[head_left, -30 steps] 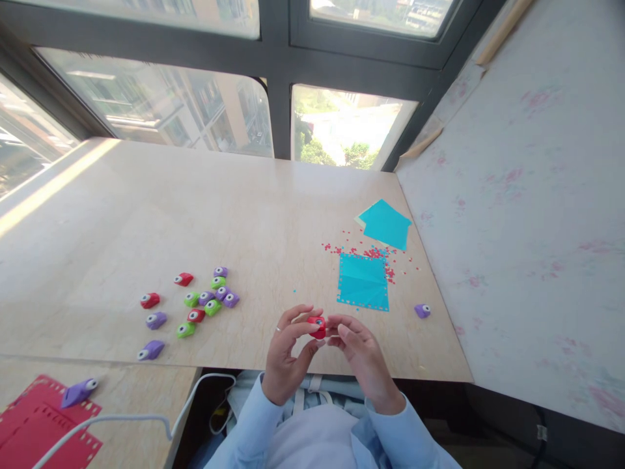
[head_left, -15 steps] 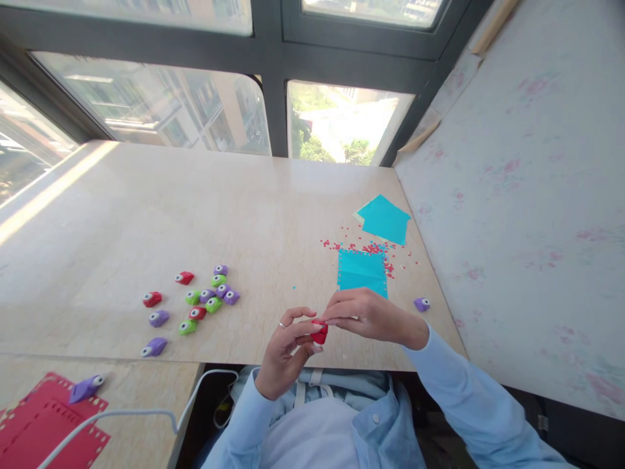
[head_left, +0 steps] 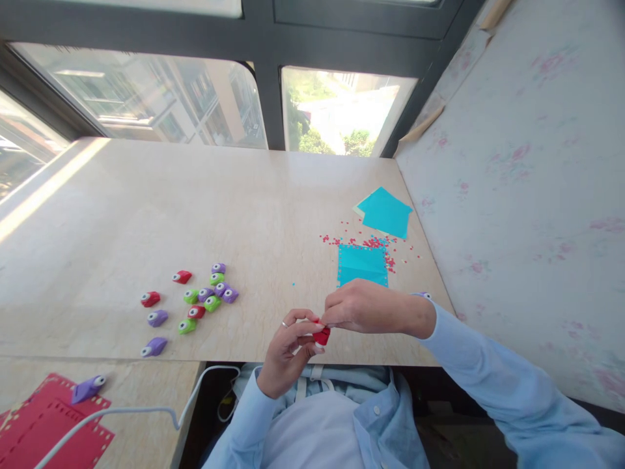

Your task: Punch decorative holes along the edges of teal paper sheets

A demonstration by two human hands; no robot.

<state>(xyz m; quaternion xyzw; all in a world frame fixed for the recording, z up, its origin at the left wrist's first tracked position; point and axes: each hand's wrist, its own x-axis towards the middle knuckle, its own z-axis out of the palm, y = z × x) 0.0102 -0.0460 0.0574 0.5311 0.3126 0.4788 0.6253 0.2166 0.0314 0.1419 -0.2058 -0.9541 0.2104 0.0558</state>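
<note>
seen from the head camera, looking down: a person in a light blue shirt sits at a pale marble-look table (head_left: 244,215) by a window, both hands meeting just over its near edge. the left hand (head_left: 288,348) pinches a small red paper punch (head_left: 321,336) between thumb and fingers, closed around it from below. the right hand (head_left: 364,307) comes across from the right, its fingertips (head_left: 328,319) drawn together and touching the top of the punch. the risk here looks like a slip: the punch is tiny and held only at the fingertips above the table edge, so a hard squeeze could pop it loose into the lap. behind the hands lies a blue paper square (head_left: 362,265) among scattered red paper dots (head_left: 374,243), with folded blue paper (head_left: 385,212) beyond. to the left sits a cluster of red, green and purple punches (head_left: 205,298); a red punched sheet (head_left: 43,423) lies at bottom left.
</note>
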